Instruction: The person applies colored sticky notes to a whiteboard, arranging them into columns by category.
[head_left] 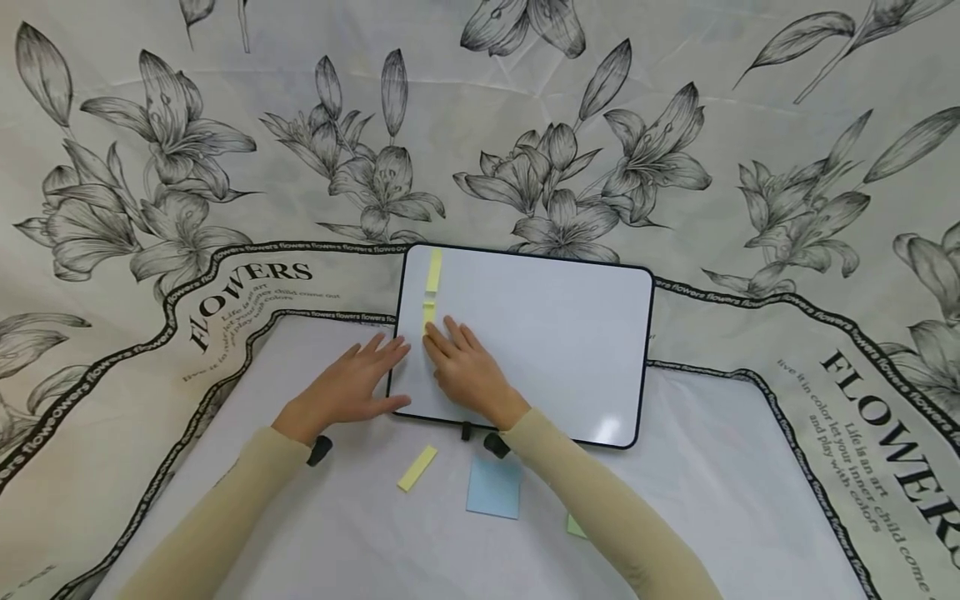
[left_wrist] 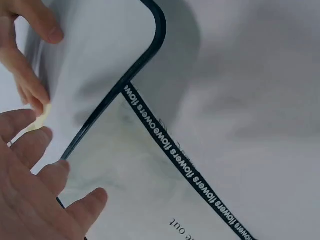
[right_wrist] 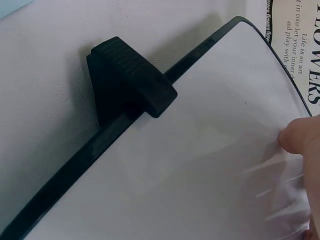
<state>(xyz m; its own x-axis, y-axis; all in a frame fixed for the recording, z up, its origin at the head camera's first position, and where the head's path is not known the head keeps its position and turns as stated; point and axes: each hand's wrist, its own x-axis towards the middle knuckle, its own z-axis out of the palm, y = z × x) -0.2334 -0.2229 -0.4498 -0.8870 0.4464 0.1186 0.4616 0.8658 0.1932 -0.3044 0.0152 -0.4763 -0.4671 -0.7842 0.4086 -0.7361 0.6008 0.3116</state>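
A whiteboard (head_left: 547, 333) with a black frame leans upright on the table. Down its left side run yellow sticky strips: an upper one (head_left: 434, 271) and, just below, a lower one (head_left: 429, 317). My right hand (head_left: 471, 375) lies against the board, fingers extended, its fingertips pressing at the lower end of the lower strip. At the board's left edge is my left hand (head_left: 347, 385), fingers spread and holding nothing. In the left wrist view its fingertips overlap the black frame (left_wrist: 100, 110). The right wrist view shows my right thumb (right_wrist: 300, 135) over the white surface.
In front of the board lie a loose yellow strip (head_left: 417, 468), a blue sticky note pad (head_left: 493, 490) and a green piece (head_left: 575, 527) partly under my right sleeve. A black foot (right_wrist: 130, 75) grips the board's lower edge. Flower-printed cloth (head_left: 375, 108) hangs behind.
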